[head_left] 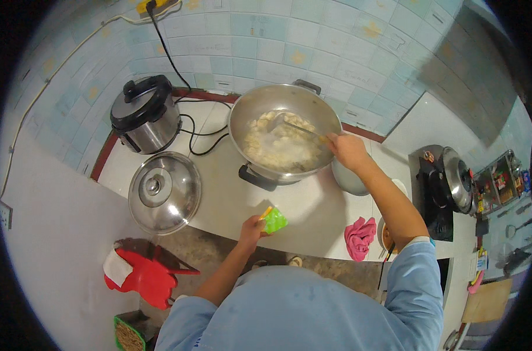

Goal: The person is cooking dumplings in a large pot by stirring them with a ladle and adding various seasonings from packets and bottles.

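A large two-handled metal wok (257, 94) stands on the white counter, with pale pieces of food (266, 149) in cloudy, steaming liquid. My right hand (348, 151) reaches over the wok's right rim, closed around the handle of a metal spatula (298, 128). The spatula's blade dips among the food. Near the counter's front edge, my left hand (251, 232) holds a small bright green packet or container (275, 220). A yellow-orange piece (266, 213) sticks up beside the fingers; what it is I cannot tell.
Left of the wok are an electric pressure cooker (145, 114) with black cables and a domed steel lid (165, 193). A pink cloth (360, 239) and a grey round vessel (351, 177) lie to the right. Beyond them is a stove (434, 197). A red stool (141, 276) stands below left.
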A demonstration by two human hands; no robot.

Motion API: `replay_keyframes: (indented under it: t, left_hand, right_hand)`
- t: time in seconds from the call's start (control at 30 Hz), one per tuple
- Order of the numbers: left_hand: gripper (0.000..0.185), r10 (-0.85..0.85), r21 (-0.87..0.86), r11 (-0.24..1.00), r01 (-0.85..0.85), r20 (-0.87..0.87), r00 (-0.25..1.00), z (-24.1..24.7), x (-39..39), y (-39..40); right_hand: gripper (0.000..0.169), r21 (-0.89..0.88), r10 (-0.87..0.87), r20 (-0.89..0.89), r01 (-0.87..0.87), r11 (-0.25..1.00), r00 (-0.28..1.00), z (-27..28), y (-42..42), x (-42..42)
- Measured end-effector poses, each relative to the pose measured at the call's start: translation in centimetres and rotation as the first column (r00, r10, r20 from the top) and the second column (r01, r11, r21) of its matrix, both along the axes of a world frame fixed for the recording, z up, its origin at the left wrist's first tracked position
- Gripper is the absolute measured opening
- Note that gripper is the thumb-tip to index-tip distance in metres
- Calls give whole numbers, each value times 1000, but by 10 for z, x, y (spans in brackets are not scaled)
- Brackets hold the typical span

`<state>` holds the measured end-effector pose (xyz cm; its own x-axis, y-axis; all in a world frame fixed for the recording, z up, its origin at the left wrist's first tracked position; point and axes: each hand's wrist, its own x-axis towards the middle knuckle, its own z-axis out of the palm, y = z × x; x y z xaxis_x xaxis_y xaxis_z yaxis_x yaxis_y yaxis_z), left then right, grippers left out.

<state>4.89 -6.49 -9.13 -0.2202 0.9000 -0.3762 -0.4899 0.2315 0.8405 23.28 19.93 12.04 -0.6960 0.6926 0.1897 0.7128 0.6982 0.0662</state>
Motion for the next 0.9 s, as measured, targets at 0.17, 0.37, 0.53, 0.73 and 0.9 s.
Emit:
replay_keyframes:
  t: [0.17, 0.37, 0.53, 0.73, 0.9]
  left_hand:
    - [17, -45, -1, 999, 45, -5, 999, 4, -3, 2]
    - [17, -71, -38, 997, 71, 8, 997, -1, 0, 6]
    - [16, -90, 3, 996, 90, 23, 996, -11, 5, 11]
    - [17, -132, 32, 991, 134, -46, 990, -33, 2, 13]
    - [18, -111, -10, 994, 111, 4, 994, -30, 6, 12]
  right_hand:
    - [28, -82, -38, 8, 39, 996, 999, 24, -16, 14]
    - [32, -179, -152, 159, 180, 967, 975, 58, -32, 39]
    - [30, -372, -51, 87, 80, 925, 995, 115, -48, 57]
    - [30, -491, -119, 103, 154, 857, 988, 174, -58, 74]
    - [33, -560, -65, 224, 182, 808, 973, 172, -63, 56]
